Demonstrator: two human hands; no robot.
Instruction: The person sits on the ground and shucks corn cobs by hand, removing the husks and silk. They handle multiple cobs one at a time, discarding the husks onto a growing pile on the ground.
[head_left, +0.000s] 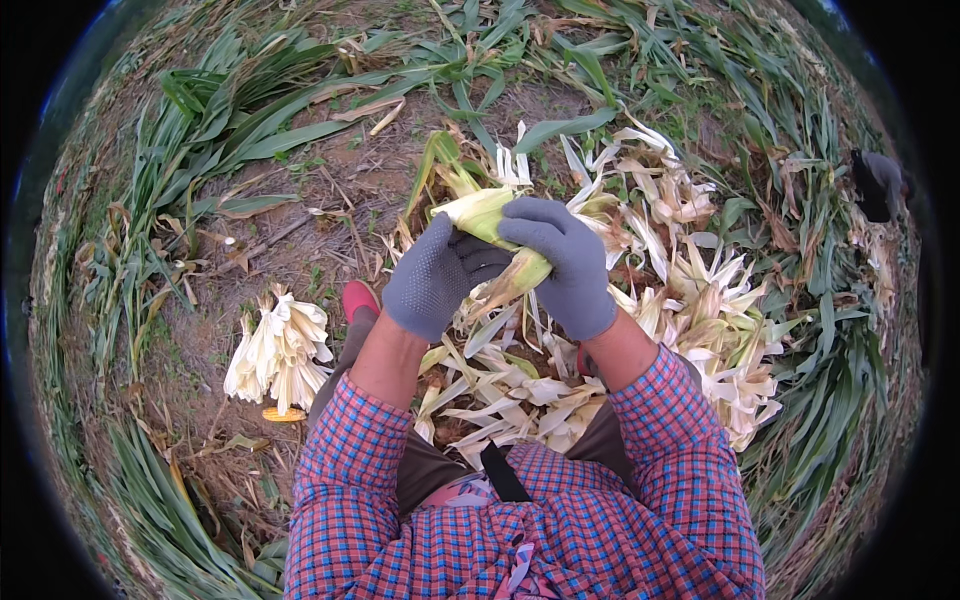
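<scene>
My right hand (559, 262), in a grey knit glove, is wrapped around pale green corn husk (476, 213) in front of me. A second section of husk (525, 274), browned along one side, sticks out below its fingers. My left hand (431, 281), gloved in dotted grey, has its thumb at the left end of the upper husk and its fingers curled beneath. Whether a cob sits inside the husk is hidden. Beneath my hands, between my legs, lie loose stripped husks (517, 397).
To my left is a bundle of cream husks (277, 349) beside a bare yellow corn cob (283, 414). A large heap of peeled husks (712, 322) spreads at right. Cut green corn stalks (262, 112) ring the soil. Another person (881, 184) is at the far right edge.
</scene>
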